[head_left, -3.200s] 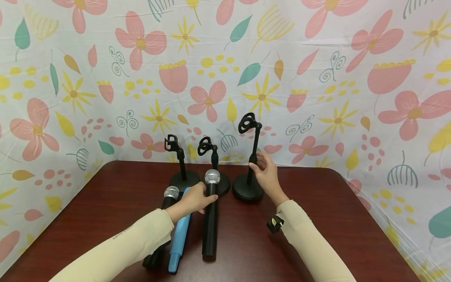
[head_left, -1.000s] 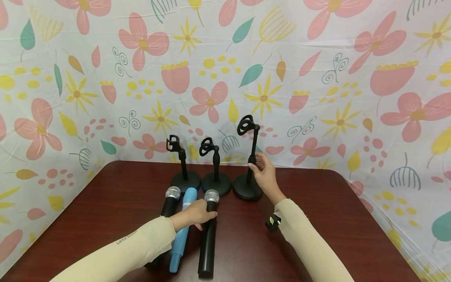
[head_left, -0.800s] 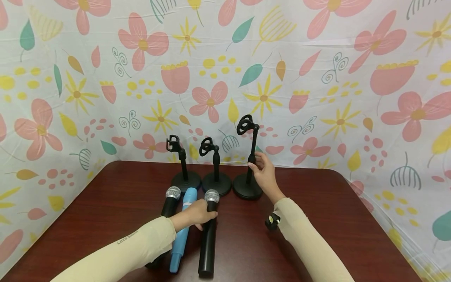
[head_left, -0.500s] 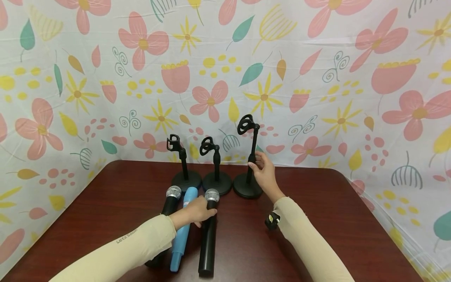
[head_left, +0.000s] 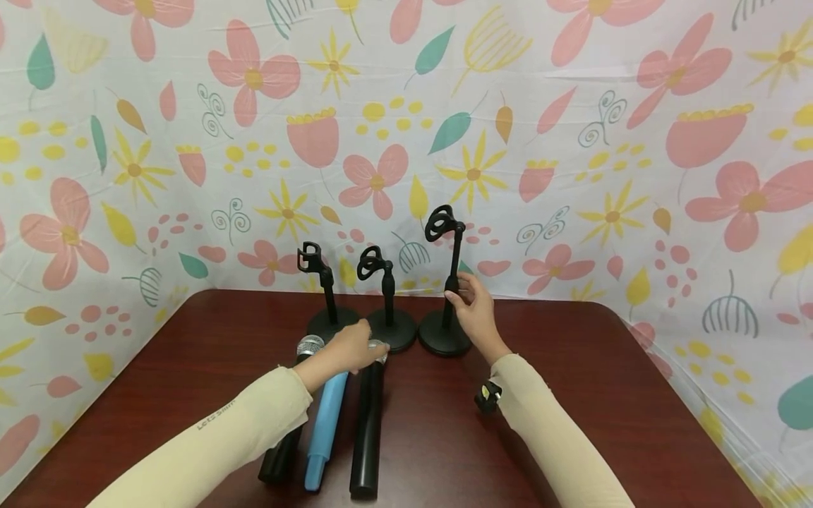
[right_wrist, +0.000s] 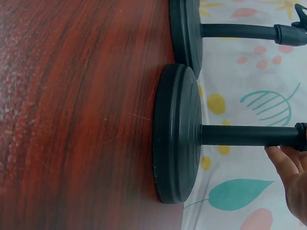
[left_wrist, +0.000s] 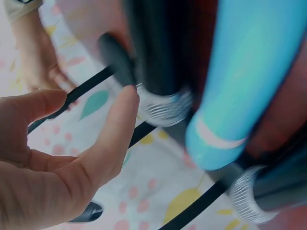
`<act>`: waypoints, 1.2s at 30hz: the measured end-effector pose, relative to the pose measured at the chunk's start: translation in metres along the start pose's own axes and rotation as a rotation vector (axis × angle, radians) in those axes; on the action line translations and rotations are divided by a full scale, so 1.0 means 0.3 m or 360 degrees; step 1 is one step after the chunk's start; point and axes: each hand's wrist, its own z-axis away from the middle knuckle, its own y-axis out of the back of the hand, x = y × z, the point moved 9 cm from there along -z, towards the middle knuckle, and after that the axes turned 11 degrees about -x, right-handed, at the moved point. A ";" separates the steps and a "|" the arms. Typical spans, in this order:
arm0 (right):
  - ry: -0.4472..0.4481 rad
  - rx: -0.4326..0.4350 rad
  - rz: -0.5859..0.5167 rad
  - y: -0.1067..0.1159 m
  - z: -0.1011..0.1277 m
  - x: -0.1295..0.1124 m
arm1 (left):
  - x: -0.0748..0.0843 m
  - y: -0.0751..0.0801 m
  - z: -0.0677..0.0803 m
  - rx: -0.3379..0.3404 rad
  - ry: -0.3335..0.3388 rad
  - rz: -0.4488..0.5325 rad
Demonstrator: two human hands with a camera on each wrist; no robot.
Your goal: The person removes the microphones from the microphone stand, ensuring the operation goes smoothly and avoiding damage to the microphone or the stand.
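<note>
My left hand (head_left: 346, 349) hovers at the head end of a black microphone (head_left: 366, 430), overlapping its silver grille in the head view. In the left wrist view its thumb and index finger are spread, with nothing between them. Beside that microphone lie a blue microphone (head_left: 327, 423) and, further left, another black microphone (head_left: 279, 455), partly hidden by my forearm. My right hand (head_left: 478, 314) holds the pole of the tallest microphone stand (head_left: 444, 337) between thumb and fingers. Its round base rests on the table (right_wrist: 86, 120); the clip on top holds nothing.
Two shorter microphone stands, the left one (head_left: 327, 289) and the middle one (head_left: 389, 286), stand in a row left of the tall stand, their bases close together. A flowered cloth (head_left: 571, 176) hangs behind the table's back edge.
The black microphone was moved nearer the front and laid beside the blue one. My left hand has since let go and moved away from me toward the stands. My right hand stays on the tall stand.
</note>
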 end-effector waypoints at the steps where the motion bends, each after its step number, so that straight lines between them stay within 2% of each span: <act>1: 0.0008 -0.0001 0.0000 0.001 0.004 -0.016 | 0.013 0.021 0.001 0.0035 -0.0020 0.0017; 6: 0.0032 -0.0012 -0.0016 0.003 0.026 -0.081 | 0.094 0.135 0.012 0.0283 -0.0166 0.0044; 8: 0.0015 -0.0014 -0.0031 0.002 0.029 -0.082 | 0.124 0.176 0.014 0.0389 -0.0228 0.0061; 15: -0.0009 -0.0012 -0.0022 0.003 0.037 -0.086 | 0.223 0.275 0.010 0.0666 -0.0429 0.0123; 24: 0.0000 0.0009 0.0005 0.009 0.036 -0.072 | 0.338 0.342 -0.018 0.0850 -0.0548 0.0229; 29: -0.0010 0.0051 0.0039 0.010 0.016 0.007 | 0.401 0.366 -0.029 0.0958 -0.0666 0.0238; 32: -0.0023 0.0069 0.0056 0.010 0.007 0.046 | 0.426 0.374 -0.047 0.0985 -0.0709 0.0277; 36: 0.0004 0.0090 0.0042 0.013 0.005 0.049 | 0.450 0.380 -0.081 0.0978 -0.0735 0.0411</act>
